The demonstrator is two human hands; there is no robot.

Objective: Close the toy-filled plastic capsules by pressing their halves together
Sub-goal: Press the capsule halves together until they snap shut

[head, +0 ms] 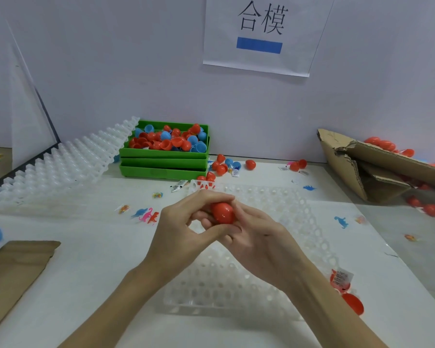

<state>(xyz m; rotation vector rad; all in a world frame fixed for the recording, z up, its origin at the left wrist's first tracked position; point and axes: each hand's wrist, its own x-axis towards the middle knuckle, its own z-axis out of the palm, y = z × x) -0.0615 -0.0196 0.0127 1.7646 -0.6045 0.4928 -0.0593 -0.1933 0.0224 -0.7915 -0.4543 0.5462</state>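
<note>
Centrally, a glossy red egg-shaped capsule (223, 212) is held above a clear plastic tray (299, 209) of round cells. It is gripped by the curled fingers and thumb of the left hand (183, 222) and clasped from the other side by the right hand (256, 237). Its rounded end is turned toward the camera; its long axis cannot be judged beyond that. Farther back, smooth red and blue capsule halves (168, 140) are piled in a stacked green bin (161, 169). Torn corrugated cardboard (387, 167) is seen at right.
</note>
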